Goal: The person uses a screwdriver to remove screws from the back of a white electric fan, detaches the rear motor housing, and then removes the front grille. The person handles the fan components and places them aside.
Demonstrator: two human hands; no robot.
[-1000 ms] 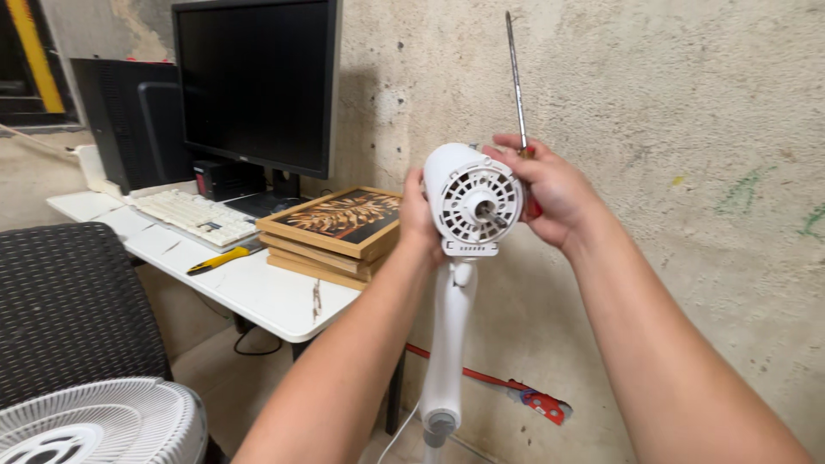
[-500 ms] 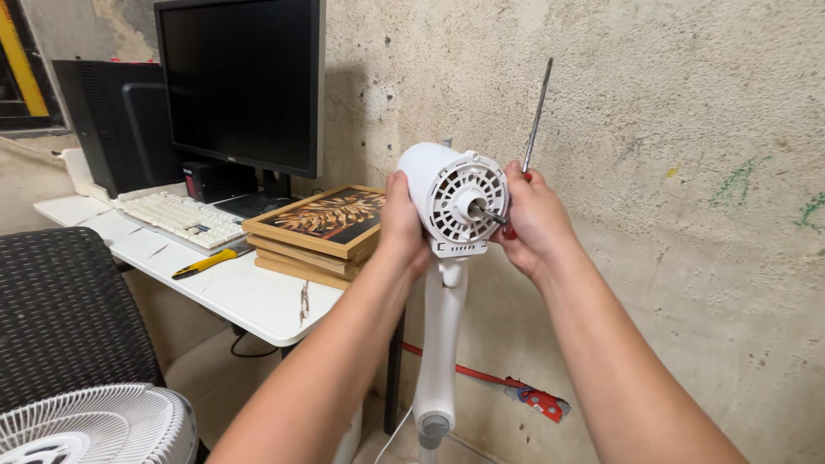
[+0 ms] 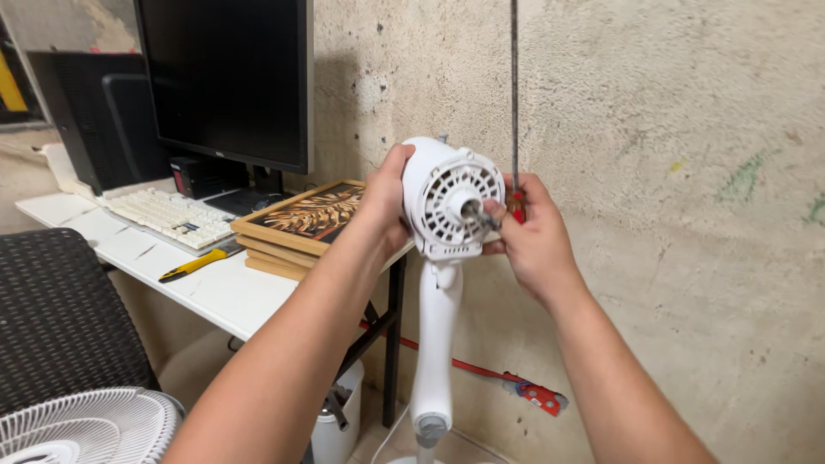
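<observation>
Left hand grips fan motor housing; right hand seemingly pinches its shaft.

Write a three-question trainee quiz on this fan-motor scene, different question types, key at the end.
1. True or false: the left hand grips the back of the white fan motor housing.
2. Which tool does the right hand hold, shaft pointing up? A) a hammer B) a screwdriver C) a pair of pliers
3. Fill in: on the white desk, the framed pictures lie in front of the black ______.

Key: 1 true; 2 B; 3 monitor.
</observation>
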